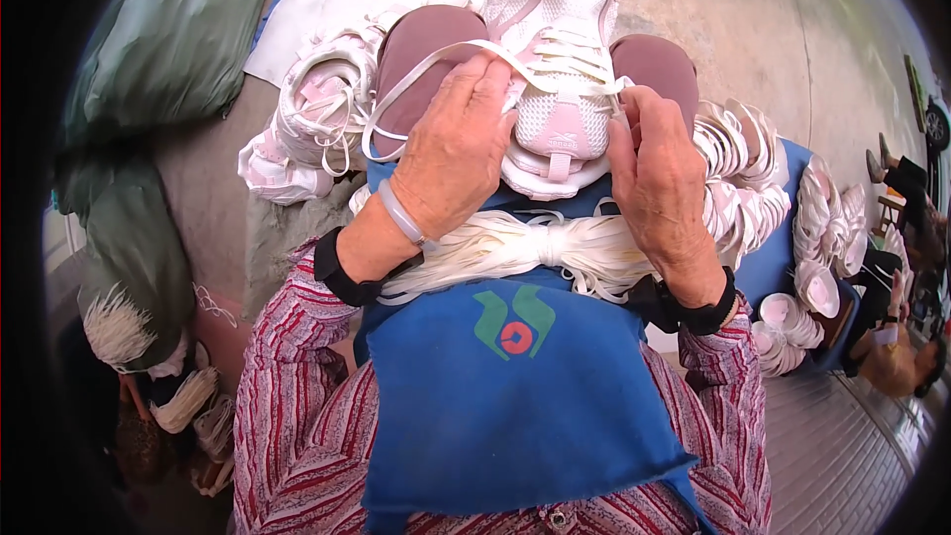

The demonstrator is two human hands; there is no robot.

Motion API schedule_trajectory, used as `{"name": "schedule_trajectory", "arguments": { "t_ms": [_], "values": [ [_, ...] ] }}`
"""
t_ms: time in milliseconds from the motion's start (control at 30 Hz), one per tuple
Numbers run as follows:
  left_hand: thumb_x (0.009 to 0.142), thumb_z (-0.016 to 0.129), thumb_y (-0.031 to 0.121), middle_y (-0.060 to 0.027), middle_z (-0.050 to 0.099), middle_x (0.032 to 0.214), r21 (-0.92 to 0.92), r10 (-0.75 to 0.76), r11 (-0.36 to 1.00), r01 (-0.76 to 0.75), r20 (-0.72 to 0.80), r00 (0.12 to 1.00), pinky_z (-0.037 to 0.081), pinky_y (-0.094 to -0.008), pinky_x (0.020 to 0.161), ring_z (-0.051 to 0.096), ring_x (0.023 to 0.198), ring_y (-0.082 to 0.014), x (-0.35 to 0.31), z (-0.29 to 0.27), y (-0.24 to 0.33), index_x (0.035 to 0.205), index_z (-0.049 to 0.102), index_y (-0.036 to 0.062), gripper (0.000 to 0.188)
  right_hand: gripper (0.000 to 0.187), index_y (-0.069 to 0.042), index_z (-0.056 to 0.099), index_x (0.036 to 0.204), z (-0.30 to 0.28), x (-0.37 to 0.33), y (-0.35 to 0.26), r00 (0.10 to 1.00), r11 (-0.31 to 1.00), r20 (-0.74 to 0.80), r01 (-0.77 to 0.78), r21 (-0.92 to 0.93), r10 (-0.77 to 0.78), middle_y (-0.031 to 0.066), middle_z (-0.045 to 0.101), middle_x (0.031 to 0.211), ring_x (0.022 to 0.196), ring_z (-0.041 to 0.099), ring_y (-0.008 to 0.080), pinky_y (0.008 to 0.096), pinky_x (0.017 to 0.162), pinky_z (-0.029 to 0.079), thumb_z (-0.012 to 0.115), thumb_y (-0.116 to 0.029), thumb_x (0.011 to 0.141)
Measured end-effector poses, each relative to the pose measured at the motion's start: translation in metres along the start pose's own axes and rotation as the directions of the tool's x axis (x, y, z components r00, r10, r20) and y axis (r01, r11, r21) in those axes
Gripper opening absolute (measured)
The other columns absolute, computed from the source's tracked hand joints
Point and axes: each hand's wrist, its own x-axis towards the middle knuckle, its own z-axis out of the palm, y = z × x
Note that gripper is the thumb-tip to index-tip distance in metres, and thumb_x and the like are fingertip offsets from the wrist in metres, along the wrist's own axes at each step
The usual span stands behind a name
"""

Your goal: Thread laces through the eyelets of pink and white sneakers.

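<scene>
A white and pale pink sneaker [570,50] rests upright between my knees, its toe away from me and its tongue toward me. A flat cream shoelace [406,79] runs across its front and loops out to the left, past my left hand. My left hand [456,144] is closed at the shoe's left edge, fingers bent together. At the right edge my right hand [662,173] pinches the lace's other side between thumb and fingers; the fingertips are partly hidden. Across my lap, on a blue apron [525,416], lies a tied bundle of cream laces [535,246].
More pink and white sneakers [322,104] are piled at the left. Stacked shoes [743,159] stand at the right, with further piles [827,218] beyond. Large green sacks [168,35] fill the far left. Another person [897,362] sits at the far right.
</scene>
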Motion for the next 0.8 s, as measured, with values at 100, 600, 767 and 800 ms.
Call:
{"name": "schedule_trajectory", "arguments": {
  "t_ms": [100, 600, 767, 800],
  "values": [
    [0.085, 0.057, 0.0, -0.0233, 0.051, 0.116, -0.079, 0.011, 0.997, -0.021, -0.132, 0.991, 0.05, -0.0397, 0.084, 0.057, 0.101, -0.0407, 0.004, -0.007, -0.001, 0.123, 0.045, -0.0031, 0.039, 0.025, -0.005, 0.059, 0.104, -0.004, 0.006, 0.001, 0.953, 0.936, 0.049, 0.302, -0.181, -0.298, 0.0107, 0.056, 0.088, 0.076, 0.059, 0.026, 0.0372, 0.066, 0.048, 0.063, -0.001, 0.079],
    [0.081, 0.057, -0.002, -0.0171, 0.054, 0.1, -0.287, -0.061, 0.958, 0.024, -0.119, 0.991, 0.049, -0.0396, 0.079, 0.058, 0.091, -0.0359, 0.007, -0.013, -0.004, 0.106, 0.051, 0.0005, 0.026, 0.011, -0.002, 0.061, 0.082, -0.02, 0.022, -0.073, 0.917, 0.824, 0.11, 0.287, 0.488, -0.384, 0.0082, 0.055, 0.081, 0.076, 0.055, 0.0214, 0.0303, 0.065, 0.045, 0.07, 0.002, 0.076],
    [0.082, 0.062, 0.0, -0.0139, 0.056, 0.093, -0.323, -0.074, 0.946, 0.028, -0.131, 0.989, 0.048, -0.0338, 0.074, 0.058, 0.083, -0.0283, 0.012, -0.012, -0.007, 0.101, 0.055, -0.0001, 0.019, 0.012, -0.002, 0.051, 0.096, 0.008, 0.023, -0.038, 0.978, 0.961, 0.196, 0.009, 0.277, -0.066, 0.0182, 0.061, 0.078, 0.067, 0.062, 0.0341, 0.0406, 0.058, 0.049, 0.059, -0.009, 0.089],
    [0.085, 0.063, 0.002, -0.011, 0.057, 0.092, -0.321, -0.089, 0.946, 0.048, -0.112, 0.99, 0.048, -0.0303, 0.073, 0.058, 0.08, -0.0228, 0.012, -0.013, -0.007, 0.102, 0.056, -0.0005, 0.019, 0.012, -0.002, 0.051, 0.096, 0.01, 0.024, -0.039, 0.977, 0.96, 0.202, 0.006, 0.28, -0.065, 0.0182, 0.061, 0.078, 0.067, 0.062, 0.0341, 0.0406, 0.058, 0.049, 0.059, -0.009, 0.089]
  ]
}}
